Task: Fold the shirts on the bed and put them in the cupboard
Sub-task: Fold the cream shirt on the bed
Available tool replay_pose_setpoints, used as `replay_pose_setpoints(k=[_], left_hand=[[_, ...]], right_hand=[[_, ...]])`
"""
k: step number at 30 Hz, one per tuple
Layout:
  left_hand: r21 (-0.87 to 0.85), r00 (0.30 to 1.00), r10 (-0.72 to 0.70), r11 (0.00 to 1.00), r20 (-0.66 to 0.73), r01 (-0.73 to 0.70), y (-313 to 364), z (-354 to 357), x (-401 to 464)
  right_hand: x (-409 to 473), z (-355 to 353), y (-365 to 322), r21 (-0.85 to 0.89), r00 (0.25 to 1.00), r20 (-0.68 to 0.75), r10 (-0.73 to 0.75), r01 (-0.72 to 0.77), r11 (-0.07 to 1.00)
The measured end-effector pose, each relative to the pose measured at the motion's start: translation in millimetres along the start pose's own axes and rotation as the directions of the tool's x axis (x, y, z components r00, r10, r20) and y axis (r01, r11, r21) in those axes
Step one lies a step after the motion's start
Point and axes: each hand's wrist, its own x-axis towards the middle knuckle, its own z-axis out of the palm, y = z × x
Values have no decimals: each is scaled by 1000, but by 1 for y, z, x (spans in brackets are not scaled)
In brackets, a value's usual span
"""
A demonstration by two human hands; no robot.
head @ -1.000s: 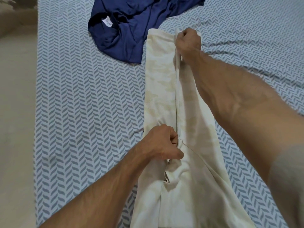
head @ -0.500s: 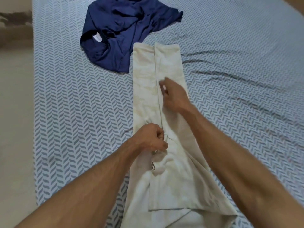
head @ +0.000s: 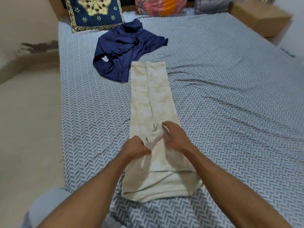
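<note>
A cream shirt point(head: 153, 99) lies on the bed point(head: 230, 96), folded lengthwise into a long narrow strip with both side flaps meeting along the middle. My left hand point(head: 137, 148) is curled and pinches the cloth near the strip's lower middle. My right hand point(head: 176, 137) lies on the right flap beside it, fingers loosely spread on the fabric. A navy blue shirt point(head: 125, 48) sits crumpled just beyond the strip's far left corner. The cupboard is out of view.
Pillows line the head of the bed: a dark blue patterned one point(head: 95, 12), a pink and orange one point(head: 161, 5), a grey one point(head: 210, 4). A wooden bedside unit point(head: 261, 18) stands at the far right. Beige floor point(head: 29, 129) runs along the left.
My right hand let go of the strip's far end and slid back along the right flap to beside my left hand. The view lifted, bringing the pillows into sight.
</note>
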Motion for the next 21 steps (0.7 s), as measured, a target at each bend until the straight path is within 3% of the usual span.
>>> replay_pose_setpoints(k=[4, 6, 9, 13, 21], left_hand=[[-353, 999, -32, 935, 12, 34, -4, 11, -20], [-444, 998, -66, 895, -20, 50, -3, 20, -24], [-518, 993, -116, 848, 22, 111, -5, 32, -37], [-587, 985, -99, 793, 141, 164, -15, 41, -55], [-617, 994, -109, 784, -20, 74, -34, 44, -77]], right_hand=[[-80, 1, 41, -114, 984, 119, -135, 149, 982], [-112, 2, 63, -141, 977, 121, -178, 194, 971], [-140, 1, 78, -145, 986, 3, -169, 168, 975], [-154, 1, 86, -72, 989, -146, -31, 20, 997], [-177, 9, 108, -106, 971, -224, -86, 63, 992]])
